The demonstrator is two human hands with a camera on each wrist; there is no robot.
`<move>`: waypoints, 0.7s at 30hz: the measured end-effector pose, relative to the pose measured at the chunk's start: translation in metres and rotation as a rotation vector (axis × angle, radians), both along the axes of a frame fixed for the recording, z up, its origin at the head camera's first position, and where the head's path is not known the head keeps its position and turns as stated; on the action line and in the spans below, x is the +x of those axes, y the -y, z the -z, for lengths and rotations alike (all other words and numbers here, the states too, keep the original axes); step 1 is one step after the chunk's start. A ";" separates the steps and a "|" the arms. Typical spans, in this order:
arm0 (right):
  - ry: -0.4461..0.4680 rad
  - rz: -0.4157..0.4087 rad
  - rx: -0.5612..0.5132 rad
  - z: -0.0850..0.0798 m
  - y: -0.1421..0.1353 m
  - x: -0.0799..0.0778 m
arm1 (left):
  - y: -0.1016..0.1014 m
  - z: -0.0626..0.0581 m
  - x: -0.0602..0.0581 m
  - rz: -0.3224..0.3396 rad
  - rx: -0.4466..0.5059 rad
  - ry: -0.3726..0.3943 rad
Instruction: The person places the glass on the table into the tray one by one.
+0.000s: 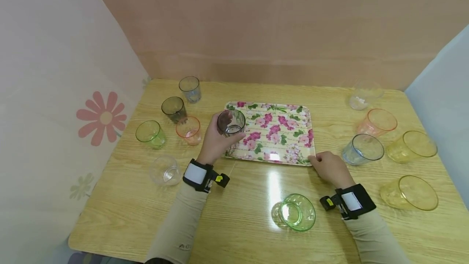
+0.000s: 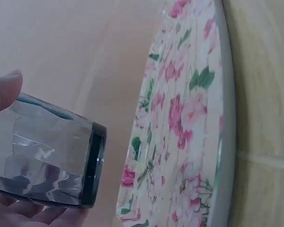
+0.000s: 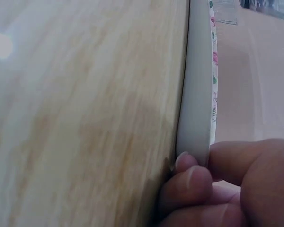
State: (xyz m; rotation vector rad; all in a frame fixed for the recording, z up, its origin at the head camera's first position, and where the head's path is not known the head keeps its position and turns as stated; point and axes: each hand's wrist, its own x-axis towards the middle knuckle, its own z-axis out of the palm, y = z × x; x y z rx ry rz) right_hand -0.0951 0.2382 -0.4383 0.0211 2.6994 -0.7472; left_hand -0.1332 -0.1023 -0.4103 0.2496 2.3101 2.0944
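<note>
Pinching near right corner of tray [image 1: 272,129] in right hand [image 1: 331,169]. Gripping dark glass [image 1: 232,123] in left hand [image 1: 215,141] above tray's left end; probably light, slick, breakable, best held round the sides.

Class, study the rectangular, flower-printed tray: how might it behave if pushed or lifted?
The tray is probably stiff, since its raised rim shows no sag where the right hand grips the corner. Its surface may be slippery, given the glare near its front edge. Pushed, it seems unlikely to roll or tip, being broad and low on the wood-patterned table.
</note>
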 end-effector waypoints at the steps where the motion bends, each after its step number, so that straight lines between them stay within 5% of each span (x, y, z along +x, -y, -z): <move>1: -0.001 0.000 0.002 0.000 0.000 0.000 | -0.001 -0.001 -0.005 -0.005 0.001 0.003; 8: -0.012 -0.005 0.004 0.002 -0.001 0.001 | -0.010 0.002 -0.032 -0.072 -0.038 0.042; 21: -0.035 -0.008 -0.001 0.003 -0.002 0.001 | -0.015 0.024 -0.078 -0.194 -0.154 0.130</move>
